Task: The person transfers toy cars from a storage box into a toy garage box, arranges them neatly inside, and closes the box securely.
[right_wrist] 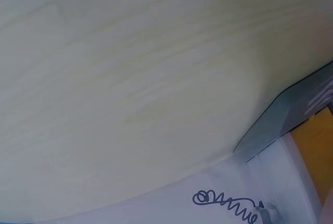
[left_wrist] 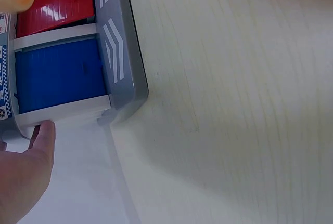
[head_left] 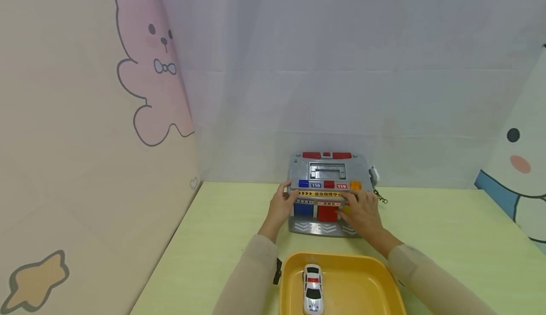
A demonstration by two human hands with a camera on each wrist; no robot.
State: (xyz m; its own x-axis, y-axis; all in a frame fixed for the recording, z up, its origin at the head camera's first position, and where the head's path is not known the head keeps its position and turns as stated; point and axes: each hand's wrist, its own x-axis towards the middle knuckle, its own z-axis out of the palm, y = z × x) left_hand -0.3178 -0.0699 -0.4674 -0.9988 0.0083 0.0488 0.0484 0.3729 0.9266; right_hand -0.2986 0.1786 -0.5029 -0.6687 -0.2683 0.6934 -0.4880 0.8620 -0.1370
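A grey toy garage (head_left: 317,229) stands at the back of the table, with a blue door (head_left: 304,210), a red door (head_left: 326,213) and a yellow door. My left hand (head_left: 279,209) holds its left side, the thumb lying against the white side wall in the left wrist view. On the front right, my right hand (head_left: 363,213) has its fingers on the yellow banner (head_left: 320,193) and its thumb at the red door's edge. In the left wrist view, the red door (left_wrist: 62,5) sits slightly askew in its frame. My right hand covers most of the yellow door.
In front of the garage is a yellow tray (head_left: 354,277) holding a white toy police car (head_left: 313,289). A coiled dark cord (head_left: 381,196) hangs at the garage's right, beside a white piece (head_left: 374,175). A pale curtain (head_left: 298,68) rises behind the table.
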